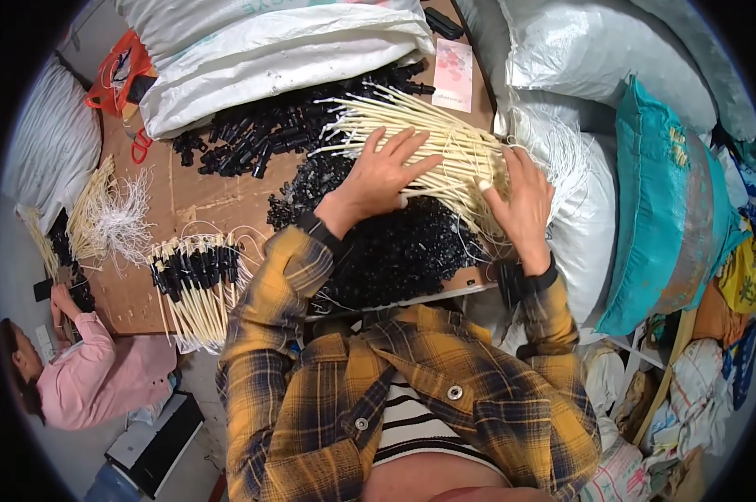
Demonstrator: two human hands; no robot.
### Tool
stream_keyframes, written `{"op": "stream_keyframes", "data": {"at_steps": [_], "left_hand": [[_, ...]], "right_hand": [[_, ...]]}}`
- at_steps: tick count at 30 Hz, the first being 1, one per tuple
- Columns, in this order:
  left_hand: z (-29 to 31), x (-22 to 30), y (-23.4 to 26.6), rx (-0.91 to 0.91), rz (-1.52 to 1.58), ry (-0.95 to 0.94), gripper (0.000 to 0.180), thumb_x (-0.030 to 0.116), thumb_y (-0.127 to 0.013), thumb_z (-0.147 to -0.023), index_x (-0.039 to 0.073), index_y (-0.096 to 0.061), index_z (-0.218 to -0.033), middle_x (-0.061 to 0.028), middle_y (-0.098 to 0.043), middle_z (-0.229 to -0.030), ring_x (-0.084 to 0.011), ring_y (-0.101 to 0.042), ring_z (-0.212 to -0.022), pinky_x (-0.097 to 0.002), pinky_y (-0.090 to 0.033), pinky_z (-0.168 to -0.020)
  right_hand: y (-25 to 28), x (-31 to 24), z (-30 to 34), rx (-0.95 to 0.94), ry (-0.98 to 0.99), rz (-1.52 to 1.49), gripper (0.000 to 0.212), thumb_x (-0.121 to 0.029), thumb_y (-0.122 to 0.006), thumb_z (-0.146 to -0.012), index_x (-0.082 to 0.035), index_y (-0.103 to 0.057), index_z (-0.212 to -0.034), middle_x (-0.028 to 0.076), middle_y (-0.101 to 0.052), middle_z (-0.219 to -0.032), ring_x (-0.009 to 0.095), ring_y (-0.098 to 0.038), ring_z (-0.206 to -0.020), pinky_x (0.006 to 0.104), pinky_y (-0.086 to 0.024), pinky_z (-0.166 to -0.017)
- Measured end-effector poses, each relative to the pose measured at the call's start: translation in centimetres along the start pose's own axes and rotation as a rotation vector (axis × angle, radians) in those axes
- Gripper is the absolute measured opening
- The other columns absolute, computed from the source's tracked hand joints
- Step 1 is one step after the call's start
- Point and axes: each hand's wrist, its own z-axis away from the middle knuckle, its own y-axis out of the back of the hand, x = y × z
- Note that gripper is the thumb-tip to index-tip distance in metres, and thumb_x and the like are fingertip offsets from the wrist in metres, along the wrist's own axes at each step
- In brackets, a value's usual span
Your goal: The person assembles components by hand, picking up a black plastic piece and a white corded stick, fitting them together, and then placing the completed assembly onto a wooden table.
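A loose sheaf of cream-white thin rods (pixel 411 138) lies fanned across the brown table (pixel 219 201). My left hand (pixel 382 171) rests flat on the rods with fingers spread. My right hand (pixel 524 201) presses against the right end of the sheaf, fingers curled around some rods. Below the hands lies a heap of small black plastic pieces (pixel 399 247). More black connector parts (pixel 261 134) spread along the far side of the table. Both sleeves are yellow and dark plaid.
A finished bundle of rods with black parts (pixel 195 280) lies at the table's left front. Large white sacks (pixel 269 50) stand behind and to the right (pixel 579 201). Another person in pink (pixel 102 372) works at the left edge. A teal sack (pixel 658 209) stands at right.
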Motion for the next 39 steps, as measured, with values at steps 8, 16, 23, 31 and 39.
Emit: {"op": "stream_keyframes", "data": {"at_steps": [8, 16, 23, 31, 39], "left_hand": [[-2.1, -3.9, -2.3, 0.068, -0.199, 0.017, 0.055, 0.0, -0.054, -0.085, 0.03, -0.053, -0.131, -0.0091, -0.045, -0.142, -0.026, -0.043, -0.131, -0.0465, -0.028, -0.112], [1.3, 0.2, 0.6, 0.271, 0.048, 0.006, 0.024, 0.0, -0.06, -0.071, 0.014, -0.068, -0.089, -0.0029, -0.063, -0.101, -0.0232, -0.057, -0.098, -0.0356, -0.044, -0.083], [3.3, -1.0, 0.1, 0.04, -0.134, 0.128, 0.031, 0.002, -0.065, -0.067, 0.009, -0.067, -0.097, -0.0031, -0.066, -0.099, -0.0218, -0.057, -0.105, -0.0387, -0.041, -0.092], [11.3, -7.5, 3.5, 0.446, -0.121, 0.587, 0.035, 0.002, -0.062, -0.072, 0.007, -0.067, -0.106, -0.0134, -0.064, -0.113, -0.0339, -0.054, -0.111, -0.0413, -0.042, -0.095], [16.1, -10.5, 4.6, 0.083, -0.098, 0.968, 0.053, -0.001, -0.06, -0.072, 0.016, -0.062, -0.122, -0.0125, -0.058, -0.119, -0.0352, -0.046, -0.11, -0.0409, -0.043, -0.097]], "right_hand": [[-7.0, 5.3, -1.5, -0.027, 0.033, -0.194, 0.057, -0.039, -0.048, -0.094, -0.004, -0.042, -0.139, 0.026, -0.042, -0.139, 0.04, -0.042, -0.124, 0.0451, -0.031, -0.105], [-1.6, 4.0, 0.8, 0.157, 0.032, -0.184, 0.037, -0.016, -0.065, -0.082, -0.004, -0.06, -0.117, 0.017, -0.062, -0.115, 0.034, -0.059, -0.102, 0.0377, -0.046, -0.088], [-2.1, -0.2, -1.3, 0.121, 0.027, -0.49, 0.025, -0.02, -0.068, -0.083, -0.006, -0.066, -0.103, 0.008, -0.068, -0.092, 0.021, -0.063, -0.075, 0.0312, -0.05, -0.071], [-6.8, 0.2, -14.6, 0.014, 0.339, -0.045, 0.029, -0.015, -0.056, -0.083, -0.014, -0.066, -0.11, 0.016, -0.067, -0.1, 0.036, -0.063, -0.093, 0.0421, -0.05, -0.079], [-5.8, -1.7, -13.5, -0.245, 0.446, -0.194, 0.023, -0.015, -0.063, -0.079, -0.004, -0.068, -0.099, 0.015, -0.066, -0.09, 0.033, -0.062, -0.075, 0.0375, -0.048, -0.069]]}}
